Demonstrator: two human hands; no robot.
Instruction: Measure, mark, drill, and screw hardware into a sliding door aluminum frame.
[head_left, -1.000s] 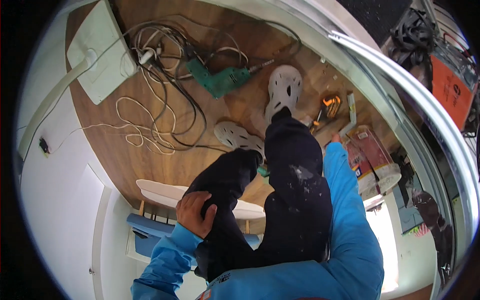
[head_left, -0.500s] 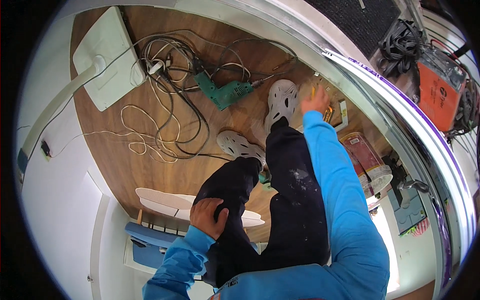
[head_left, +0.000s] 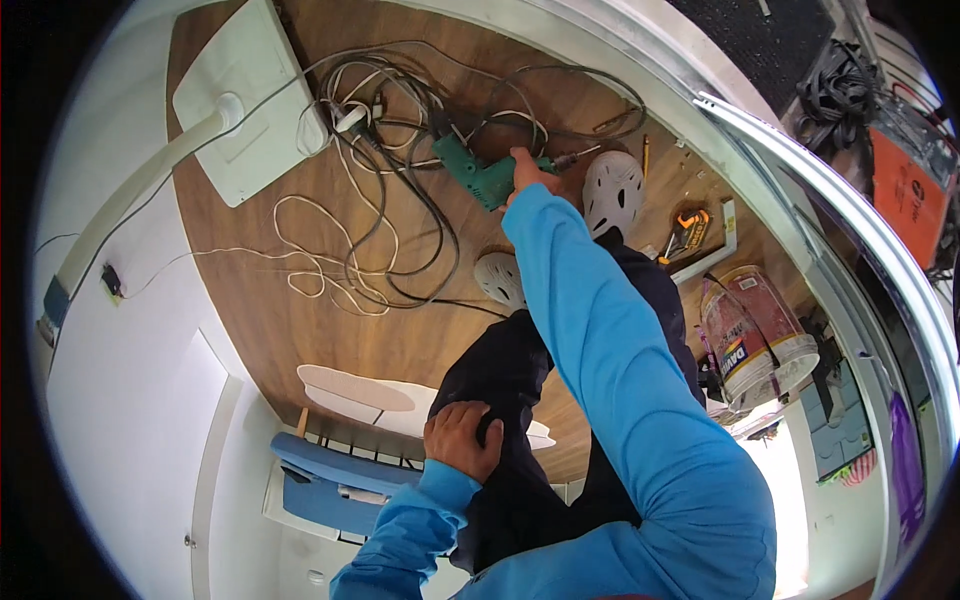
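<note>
My right hand (head_left: 530, 175) reaches down to the floor and is closed around the front of a green power drill (head_left: 465, 168), just behind its chuck. The drill lies on its side with a long bit pointing toward my right shoe (head_left: 613, 190). Beside that shoe a yellow pencil (head_left: 646, 155) rests on the wood floor. My left hand (head_left: 463, 438) lies over my left knee, fingers relaxed and holding nothing. To the right of the shoe are a black-and-orange hand tool (head_left: 688, 232) and a pale L-shaped square (head_left: 712, 255).
Tangled black and white cables (head_left: 370, 150) spread left of the drill. A white panel stand with a pole (head_left: 240, 120) stands at far left. On the right are a red-and-white bucket (head_left: 755, 330), a door-track edge (head_left: 780, 170) and an orange machine (head_left: 908, 190).
My right hand has left the pencil on the floor and moved left onto the drill. The left hand stays on the knee. The whole view has shifted slightly.
</note>
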